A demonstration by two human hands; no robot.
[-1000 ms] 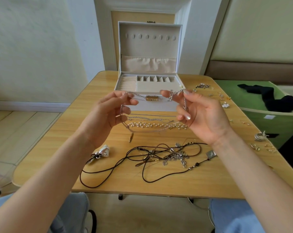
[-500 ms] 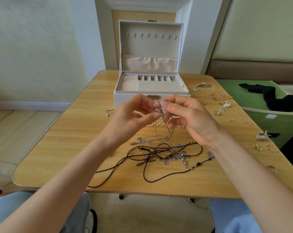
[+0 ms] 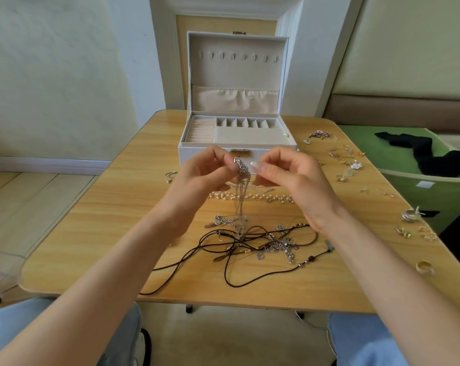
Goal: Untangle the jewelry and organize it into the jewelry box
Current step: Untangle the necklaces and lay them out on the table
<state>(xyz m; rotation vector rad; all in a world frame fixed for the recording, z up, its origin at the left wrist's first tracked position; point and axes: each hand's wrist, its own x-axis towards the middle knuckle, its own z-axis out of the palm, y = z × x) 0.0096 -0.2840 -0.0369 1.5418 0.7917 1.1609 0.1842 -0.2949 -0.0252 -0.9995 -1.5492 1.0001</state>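
Note:
My left hand (image 3: pixel 197 180) and my right hand (image 3: pixel 289 175) are raised together over the table, both pinching the top of a bunched silver chain (image 3: pixel 241 191). The chain hangs down between them and its lower end lies on the wood. Behind the hands stands the white jewelry box (image 3: pixel 236 138), lid up, with ring rolls at the left and small compartments at the back. A pearl strand (image 3: pixel 263 198) lies under the hands. Nearer me is a tangle of dark cord necklaces and silver chains (image 3: pixel 263 244).
Small earrings and charms (image 3: pixel 345 159) are scattered along the table's right side, with silver hoops (image 3: pixel 409 215) and a gold ring (image 3: pixel 424 266) near the right edge. A ring (image 3: pixel 170 177) lies left of the box. A green bin (image 3: pixel 435 191) with black cloth stands to the right.
A second ago my hands held the chain stretched wide apart. They came together in front of the box, and the chain now hangs bunched from my fingertips, lifted slightly higher.

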